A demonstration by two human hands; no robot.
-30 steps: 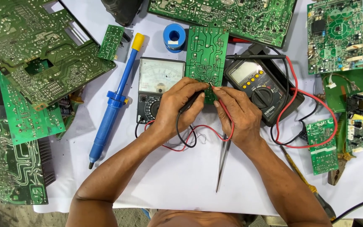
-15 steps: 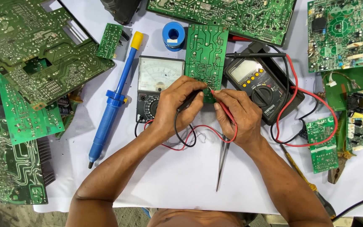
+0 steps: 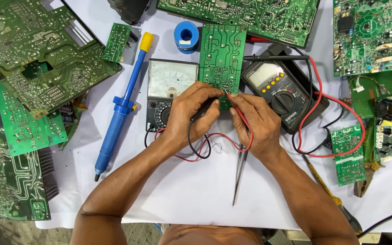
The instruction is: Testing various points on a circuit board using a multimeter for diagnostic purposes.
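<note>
Nearest me, metal tweezers (image 3: 240, 174) lie on the white desk (image 3: 182, 195). My left hand (image 3: 188, 115) pinches a black probe (image 3: 203, 109); my right hand (image 3: 256, 121) pinches a red probe (image 3: 237, 109). Both tips meet at the lower edge of the small green circuit board (image 3: 222, 54), just beyond my fingertips. Flanking it are an analog meter (image 3: 171, 86) and a digital multimeter (image 3: 281, 90); a blue solder spool (image 3: 186, 35) sits farther off.

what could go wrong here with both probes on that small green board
The left hand and right hand press the black probe and red probe tips very close together on the small green circuit board, so one slip might bridge tracks. The looped red and black leads could snag the steel tweezers.
</note>
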